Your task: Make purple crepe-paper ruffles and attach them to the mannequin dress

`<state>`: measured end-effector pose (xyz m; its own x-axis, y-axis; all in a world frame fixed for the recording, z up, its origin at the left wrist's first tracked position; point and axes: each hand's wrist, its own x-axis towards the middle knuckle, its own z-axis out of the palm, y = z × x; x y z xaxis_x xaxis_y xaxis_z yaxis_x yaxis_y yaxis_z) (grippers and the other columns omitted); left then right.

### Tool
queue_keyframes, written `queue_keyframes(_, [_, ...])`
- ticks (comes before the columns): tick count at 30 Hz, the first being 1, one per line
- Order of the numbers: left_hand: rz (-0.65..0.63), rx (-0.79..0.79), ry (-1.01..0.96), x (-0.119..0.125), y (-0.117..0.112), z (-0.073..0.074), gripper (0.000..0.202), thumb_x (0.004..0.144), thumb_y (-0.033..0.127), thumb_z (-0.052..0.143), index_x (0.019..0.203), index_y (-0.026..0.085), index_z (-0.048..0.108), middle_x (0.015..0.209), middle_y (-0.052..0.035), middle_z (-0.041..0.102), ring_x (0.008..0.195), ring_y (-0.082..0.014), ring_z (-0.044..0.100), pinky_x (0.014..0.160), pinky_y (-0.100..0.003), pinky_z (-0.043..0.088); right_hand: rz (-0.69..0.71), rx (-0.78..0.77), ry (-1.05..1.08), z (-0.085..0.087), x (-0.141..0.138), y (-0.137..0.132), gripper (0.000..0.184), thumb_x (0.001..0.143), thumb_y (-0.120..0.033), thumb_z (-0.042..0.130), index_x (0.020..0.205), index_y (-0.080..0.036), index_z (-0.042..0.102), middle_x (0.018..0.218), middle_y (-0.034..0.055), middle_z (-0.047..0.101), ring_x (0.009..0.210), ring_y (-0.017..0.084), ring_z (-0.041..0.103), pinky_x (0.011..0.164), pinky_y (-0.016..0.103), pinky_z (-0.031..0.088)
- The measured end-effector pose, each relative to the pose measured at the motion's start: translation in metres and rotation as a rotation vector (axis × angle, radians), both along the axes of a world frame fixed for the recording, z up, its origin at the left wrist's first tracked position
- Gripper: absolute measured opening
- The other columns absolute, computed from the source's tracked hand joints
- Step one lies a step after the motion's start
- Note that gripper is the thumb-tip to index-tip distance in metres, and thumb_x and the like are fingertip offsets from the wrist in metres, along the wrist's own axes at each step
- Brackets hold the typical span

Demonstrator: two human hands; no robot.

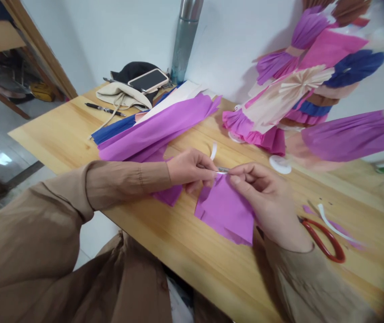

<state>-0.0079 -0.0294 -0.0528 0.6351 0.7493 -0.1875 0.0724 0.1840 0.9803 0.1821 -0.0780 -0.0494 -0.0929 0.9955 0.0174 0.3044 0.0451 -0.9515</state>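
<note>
My left hand (192, 168) and my right hand (265, 197) meet over the wooden table (77, 134). Both pinch the gathered middle of a folded purple crepe paper piece (225, 213), whose loose end fans out toward me. A thin white strip (213, 151) curls up from between the fingertips, and something small and grey shows at the pinch. Both hands have their fingers closed.
Purple, blue and cream paper sheets (158, 123) lie behind my hands. Finished paper fans (299, 89) lean at the back right. Red-handled scissors (322, 240) lie right of my hand, a white tape roll (280, 164) behind it. A phone (148, 80), bag, pen and metal flask (183, 42) are at the far edge.
</note>
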Motion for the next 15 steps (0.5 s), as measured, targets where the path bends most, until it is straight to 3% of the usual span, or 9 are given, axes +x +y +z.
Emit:
queue_keyframes(3, [0.001, -0.041, -0.028, -0.001, 0.003, -0.002, 0.009, 0.079, 0.012, 0.064, 0.071, 0.009, 0.064, 0.054, 0.0043, 0.061, 0.029, -0.0029, 0.045, 0.029, -0.014, 0.029, 0.011, -0.063, 0.042, 0.002, 0.003, 0.002, 0.019, 0.078, -0.039, 0.072, 0.08, -0.021, 0.064, 0.058, -0.0038, 0.055, 0.046, 0.009, 0.046, 0.04, 0.021, 0.033])
queue_keyframes(8, [0.041, -0.051, -0.043, -0.001, 0.003, 0.0, 0.008, 0.078, 0.011, 0.062, 0.071, 0.01, 0.064, 0.053, 0.0051, 0.06, 0.028, -0.003, 0.045, 0.029, -0.014, 0.029, -0.003, -0.032, 0.029, 0.005, 0.006, 0.003, 0.016, 0.077, -0.036, 0.074, 0.077, -0.022, 0.065, 0.059, -0.003, 0.056, 0.048, 0.01, 0.047, 0.041, 0.021, 0.034])
queue_keyframes(15, [0.021, 0.03, -0.068, -0.002, 0.002, 0.002, 0.018, 0.079, 0.019, 0.066, 0.064, 0.01, 0.062, 0.05, 0.0024, 0.061, 0.034, -0.0047, 0.051, 0.035, -0.015, 0.037, 0.014, 0.006, -0.078, 0.011, 0.01, 0.006, 0.018, 0.076, -0.036, 0.074, 0.072, -0.022, 0.063, 0.06, -0.0021, 0.058, 0.05, 0.01, 0.049, 0.043, 0.022, 0.036])
